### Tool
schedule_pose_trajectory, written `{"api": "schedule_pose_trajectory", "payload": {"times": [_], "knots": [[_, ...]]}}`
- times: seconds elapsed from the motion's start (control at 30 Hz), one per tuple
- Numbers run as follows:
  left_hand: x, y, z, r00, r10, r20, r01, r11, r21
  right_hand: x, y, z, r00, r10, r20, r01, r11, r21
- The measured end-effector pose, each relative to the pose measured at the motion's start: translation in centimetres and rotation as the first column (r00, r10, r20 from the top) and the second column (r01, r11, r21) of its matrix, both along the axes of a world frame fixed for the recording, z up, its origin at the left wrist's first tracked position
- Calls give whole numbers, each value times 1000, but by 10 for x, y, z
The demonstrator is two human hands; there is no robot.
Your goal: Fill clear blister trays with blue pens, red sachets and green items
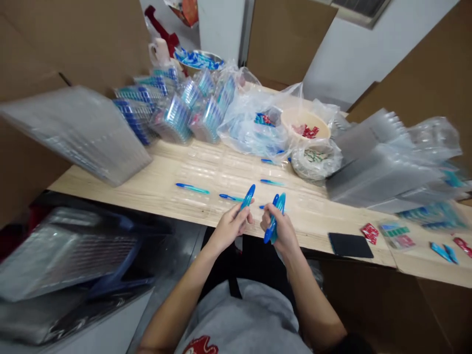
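My left hand (235, 222) is closed around a blue and teal pen (248, 196), whose dark blue end points up and away from me. Just to the right, my right hand (280, 227) grips a small bunch of similar pens (273, 223); the fingers hide part of it. Both hands hover over the table's front edge. Beyond them, clear plastic trays (217, 169) lie flat on the wood. Single pens rest on these, among them one at the left (192, 188), one partly behind my left hand (230, 197) and one farther right (272, 182).
Packs of pens (173, 118) stand at the back left, near a bowl of pens (199, 60). A tub with red packets (306, 125) sits behind a bag-lined bowl (317, 160). Stacks of clear trays flank both sides (383, 167). A black phone-like slab (350, 245) lies front right.
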State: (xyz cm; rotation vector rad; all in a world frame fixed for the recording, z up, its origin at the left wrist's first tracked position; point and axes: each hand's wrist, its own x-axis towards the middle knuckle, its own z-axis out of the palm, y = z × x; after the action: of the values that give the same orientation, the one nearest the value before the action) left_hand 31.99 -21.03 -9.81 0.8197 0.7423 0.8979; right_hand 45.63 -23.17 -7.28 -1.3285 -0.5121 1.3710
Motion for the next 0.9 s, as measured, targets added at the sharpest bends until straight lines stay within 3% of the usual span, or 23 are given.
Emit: {"api": "schedule_pose_trajectory", "payload": {"times": [0.07, 0.17, 0.3, 0.4, 0.53, 0.7, 0.8, 0.9], "knots": [[-1, 6, 0, 990, 135, 35, -135, 991, -18, -3, 9, -1, 998, 56, -8, -56, 998, 0], [6, 13, 3, 919, 392, 29, -392, 920, -20, -17, 15, -6, 985, 147, -92, -150, 988, -30], [24, 17, 7, 834, 531, -153, -534, 845, 22, -32, 15, -16, 957, 188, -220, -213, 972, -95], [41, 21, 5, 845, 470, -253, -481, 877, 21, -20, 16, -25, 951, 210, -228, -237, 966, -102], [72, 26, -4, 947, 278, -160, -299, 946, -125, 21, 15, -38, 975, 186, -125, -197, 977, -83], [112, 26, -9, 954, 271, -125, -284, 954, -94, 65, 9, -42, 989, 145, 4, -144, 985, -91], [118, 38, -7, 983, 163, -82, -172, 978, -115, 87, 8, -36, 988, 135, -74, -143, 982, -124], [105, 58, -2, 993, 99, -68, -106, 989, -104, 105, 7, -29, 976, 142, -164, -166, 976, -140]]}}
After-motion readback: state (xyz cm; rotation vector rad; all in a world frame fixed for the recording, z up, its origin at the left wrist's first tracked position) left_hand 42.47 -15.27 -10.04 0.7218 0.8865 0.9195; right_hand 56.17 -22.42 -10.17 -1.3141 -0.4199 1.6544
